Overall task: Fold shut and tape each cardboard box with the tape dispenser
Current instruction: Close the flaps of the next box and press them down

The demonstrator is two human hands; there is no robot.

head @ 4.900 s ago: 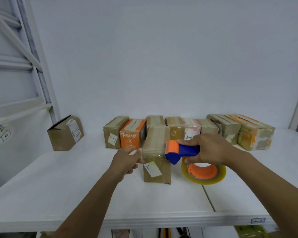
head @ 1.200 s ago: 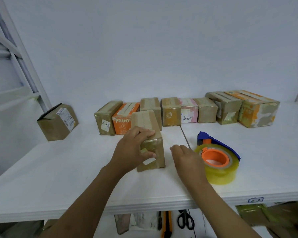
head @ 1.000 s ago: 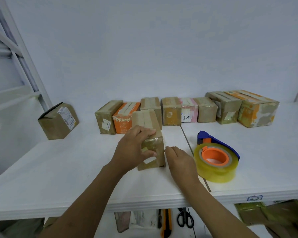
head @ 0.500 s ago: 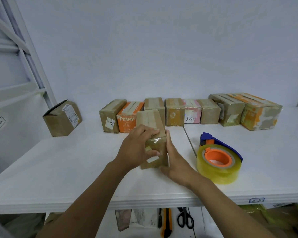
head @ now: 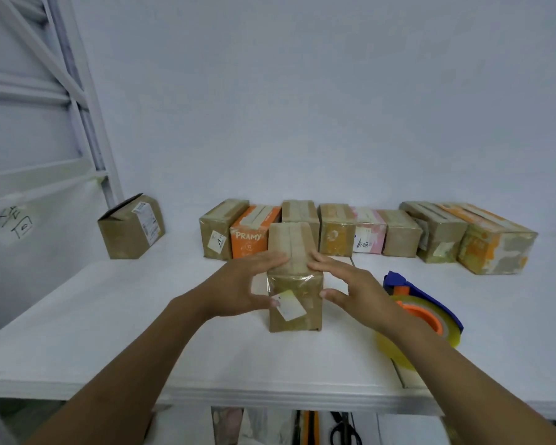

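A small brown cardboard box [head: 295,311] with a white label stands on the white table [head: 109,332], near its front edge. Clear tape runs over its closed top and down its front. My left hand [head: 238,289] lies against the box's left side, straight fingers on the top and thumb at the front face. My right hand [head: 353,285] mirrors it on the right side. The blue and orange tape dispenser [head: 430,316] with its clear roll lies on the table just right of my right wrist, with no hand on it.
A row of several taped boxes [head: 334,234] lines the back of the table, among them an orange one marked PRAMY [head: 249,237]. A lone brown box [head: 130,226] sits at the far left with a flap ajar. Scissors [head: 344,431] hang below the table edge.
My right hand let go of the dispenser, which now lies on the table, and came over to the box's right side. Both hands now sit flat on the box top.
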